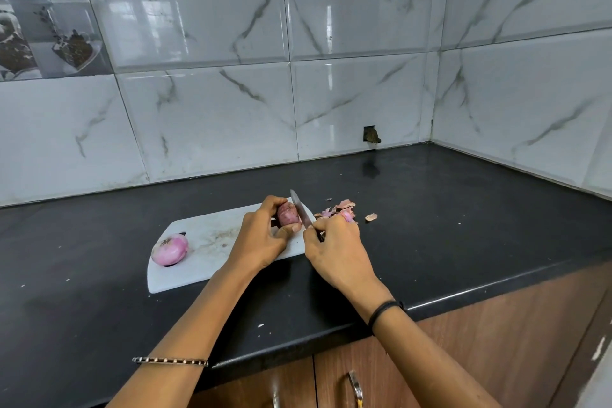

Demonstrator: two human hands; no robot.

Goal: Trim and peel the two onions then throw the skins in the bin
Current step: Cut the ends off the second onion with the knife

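Head view: peeled onion [170, 249] is lying on the cutting board's [212, 242] left end; at its right end the left hand's [261, 238] fingers [275, 200] are gripping the unpeeled onion [287, 214], the right hand [334, 248] gripping the knife [302, 209] against it. Skins [341, 207] are lying beside that end, not yet binned.

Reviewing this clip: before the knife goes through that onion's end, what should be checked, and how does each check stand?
1. Left hand grips the unpeeled onion on the cutting board: ok.
2. Right hand holds the knife, blade at the onion's right end: ok.
3. Left fingers clear of the blade: cannot tell.
4. Peeled onion lies apart, at the board's left: ok.
5. Skins binned: not ok, they lie on the counter.
6. Bin nearby: cannot tell, not in view.
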